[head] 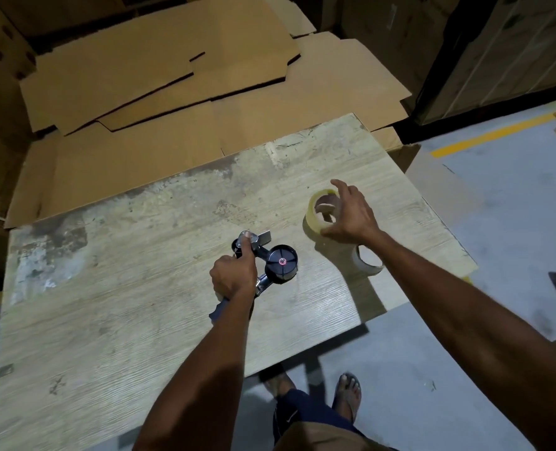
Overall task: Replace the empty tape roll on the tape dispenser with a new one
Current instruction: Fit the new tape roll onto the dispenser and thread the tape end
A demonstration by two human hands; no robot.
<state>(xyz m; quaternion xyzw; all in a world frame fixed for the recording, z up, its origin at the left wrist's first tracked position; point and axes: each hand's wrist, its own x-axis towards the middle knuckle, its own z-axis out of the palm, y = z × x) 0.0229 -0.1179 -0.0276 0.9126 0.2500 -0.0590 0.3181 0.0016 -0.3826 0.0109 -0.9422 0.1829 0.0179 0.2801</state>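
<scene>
A black tape dispenser [278, 263] lies on the wooden table [140, 304] with its round black hub bare, no roll on it. My left hand [234, 275] is closed around its handle, the index finger stretched along the metal front end. To the right stands a full roll of yellowish clear tape [314, 216]. My right hand [349, 216] hovers over that roll with spread fingers curling round its rim; I cannot tell whether they touch it. An empty white cardboard core [369, 262] lies on the table below my right wrist.
Flattened cardboard sheets [172, 76] are piled behind the table. The table's right edge [449, 242] is close to the rolls. Grey floor with a yellow line [491, 135] lies to the right. My feet [348, 392] stand at the near edge.
</scene>
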